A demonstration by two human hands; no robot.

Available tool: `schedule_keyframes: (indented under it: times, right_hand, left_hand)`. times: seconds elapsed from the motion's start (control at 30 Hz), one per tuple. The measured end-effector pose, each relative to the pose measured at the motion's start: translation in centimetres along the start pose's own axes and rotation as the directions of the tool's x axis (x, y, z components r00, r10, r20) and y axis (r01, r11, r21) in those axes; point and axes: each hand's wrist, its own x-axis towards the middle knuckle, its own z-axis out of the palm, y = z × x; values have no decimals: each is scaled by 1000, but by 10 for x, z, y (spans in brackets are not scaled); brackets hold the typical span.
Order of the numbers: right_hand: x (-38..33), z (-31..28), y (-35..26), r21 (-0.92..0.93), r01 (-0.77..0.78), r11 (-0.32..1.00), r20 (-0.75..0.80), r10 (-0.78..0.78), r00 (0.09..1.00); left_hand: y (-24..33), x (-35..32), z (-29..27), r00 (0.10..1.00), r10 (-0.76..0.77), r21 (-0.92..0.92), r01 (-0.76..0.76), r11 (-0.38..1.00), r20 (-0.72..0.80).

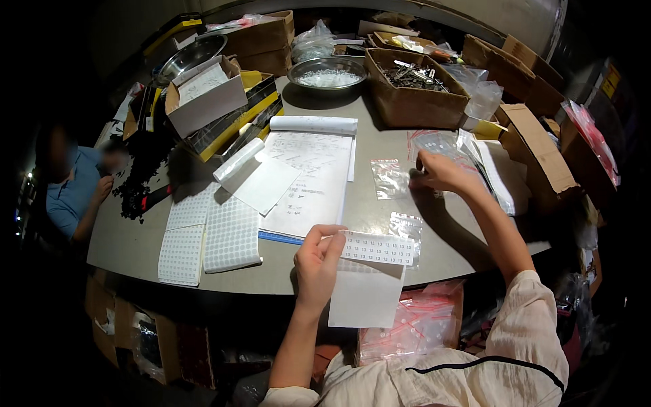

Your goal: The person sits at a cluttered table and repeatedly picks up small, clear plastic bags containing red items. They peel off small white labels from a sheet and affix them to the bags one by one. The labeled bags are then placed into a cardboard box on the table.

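Note:
My left hand [317,266] grips a sticker sheet [377,249] at its left edge, thumb on top. Rows of small printed labels run along its upper part, and its blank white lower part hangs over the table's front edge. My right hand [439,172] reaches out over the table with its fingers drawn together; what they hold, if anything, is too small to make out. Just left of those fingers lies a small clear zip bag [388,179]. Another clear zip bag [405,222] is partly behind the sticker sheet. More clear bags [437,142] lie beyond my right hand.
Sticker sheets [230,234] and a handwritten pad [308,176] lie left of centre. Behind stand a metal bowl of small clear pieces [327,72] and a cardboard box of metal parts [413,102]. A box of red-edged bags [413,325] is below the edge. A person [78,183] sits left.

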Motion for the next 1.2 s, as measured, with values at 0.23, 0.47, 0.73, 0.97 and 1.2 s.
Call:
schedule_keyframes:
  times: [0.23, 0.47, 0.73, 0.97, 1.2]
  right_hand:
    - [-61, -16, -60, 199, 319, 926, -43, -317, 947]
    - [-77, 8, -143, 302, 643, 704, -261, -587, 766]
    - [-77, 32, -144, -78, 717, 693, -401, -680, 614]
    - [15, 49, -25, -154, 347, 925, -367, -380, 849]
    - [28, 29, 0, 158, 158, 975, -51, -152, 987]
  left_hand:
    - [-1, 1, 4, 1000, 19, 116, -21, 993, 24]
    - [-4, 2, 2, 999, 31, 133, -32, 991, 8]
    - [-6, 2, -1, 1000, 13, 212, -15, 977, 9]
    - [-9, 2, 4, 998, 61, 110, -56, 992, -34]
    - [-13, 3, -5, 996, 5, -137, -17, 990, -86]
